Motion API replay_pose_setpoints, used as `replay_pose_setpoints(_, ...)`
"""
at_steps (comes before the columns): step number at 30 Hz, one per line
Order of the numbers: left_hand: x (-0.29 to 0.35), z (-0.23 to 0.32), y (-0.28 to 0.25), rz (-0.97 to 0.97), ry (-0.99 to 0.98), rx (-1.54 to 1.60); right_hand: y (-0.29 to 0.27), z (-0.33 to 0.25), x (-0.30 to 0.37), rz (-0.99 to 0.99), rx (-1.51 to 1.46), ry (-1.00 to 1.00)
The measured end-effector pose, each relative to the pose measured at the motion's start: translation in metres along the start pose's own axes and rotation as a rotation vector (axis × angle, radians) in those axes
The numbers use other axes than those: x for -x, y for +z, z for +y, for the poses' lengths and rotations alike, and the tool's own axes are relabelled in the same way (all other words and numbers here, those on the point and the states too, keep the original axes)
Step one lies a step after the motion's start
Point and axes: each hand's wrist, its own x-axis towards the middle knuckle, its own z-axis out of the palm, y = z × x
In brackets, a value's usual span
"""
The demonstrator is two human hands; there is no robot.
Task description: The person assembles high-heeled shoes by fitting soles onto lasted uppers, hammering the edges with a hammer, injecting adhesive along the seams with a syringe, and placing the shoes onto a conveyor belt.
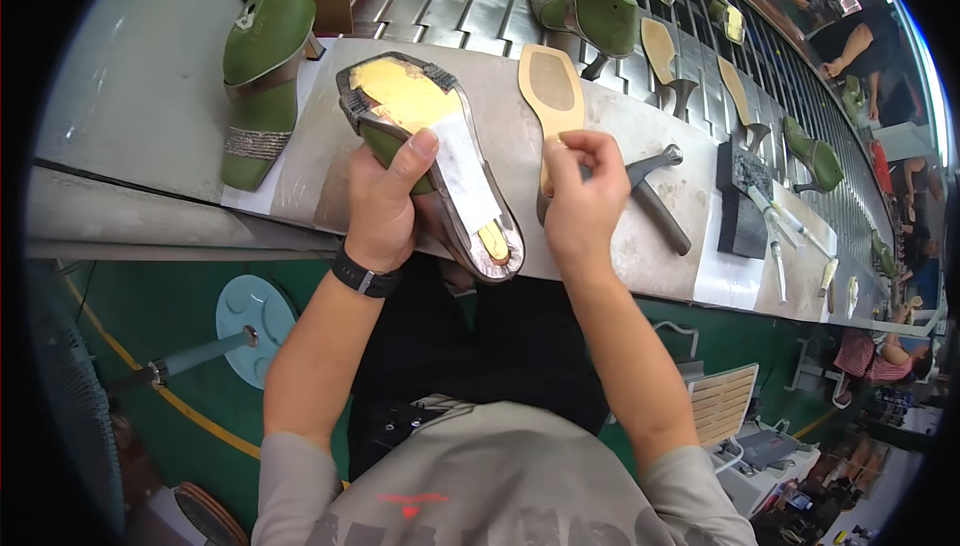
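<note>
My left hand (385, 196) grips an upturned green shoe (430, 186) by its side, thumb on the edge of the underside. Yellow filler covers the forefoot of that underside, and a white strip runs down its middle toward the heel end. My right hand (590, 196) is closed, thumb and fingers curled together, over the narrow end of a tan shoe sole (552, 91). Whether it pinches the sole or something small is hidden. A dark heel partly shows beside that hand. Just right of it lies a hammer (660, 211) with a dark handle.
A green heeled shoe (262, 86) stands at the left, another (590, 16) at the back. Further soles with dark heels (660, 51) lie along the slatted metal conveyor (470, 6). Thin white-handled tools (785, 221) rest by a black block (742, 196). People work far right.
</note>
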Motion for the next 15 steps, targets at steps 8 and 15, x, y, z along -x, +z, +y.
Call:
replay_pose_setpoints(8, 0.003, -0.010, -0.023, -0.115, 0.006, 0.090, -0.078, 0.018, 0.013, -0.107, 0.326, -0.389)
replay_pose_setpoints(15, 0.010, 0.000, -0.017, -0.084, 0.047, 0.249, -0.151, 0.009, 0.147, -0.255, -0.323, 0.030)
